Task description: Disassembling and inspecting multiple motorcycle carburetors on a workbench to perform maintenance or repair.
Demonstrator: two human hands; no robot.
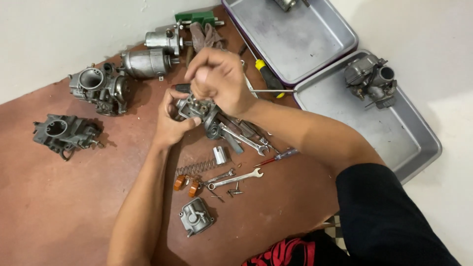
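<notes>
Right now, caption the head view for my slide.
Left hand steadies a carburetor; right hand works on it above scattered wrenches.

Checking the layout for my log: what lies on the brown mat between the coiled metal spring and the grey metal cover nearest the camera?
In the head view, two small orange floats lie between the spring and the cover.

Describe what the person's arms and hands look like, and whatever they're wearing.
Both hands, the left hand and the right hand, are bare: no gloves, rings or watch visible. The forearms are uncovered too. A dark, near-black short sleeve covers the right upper arm; the left arm shows no sleeve in view.
</notes>
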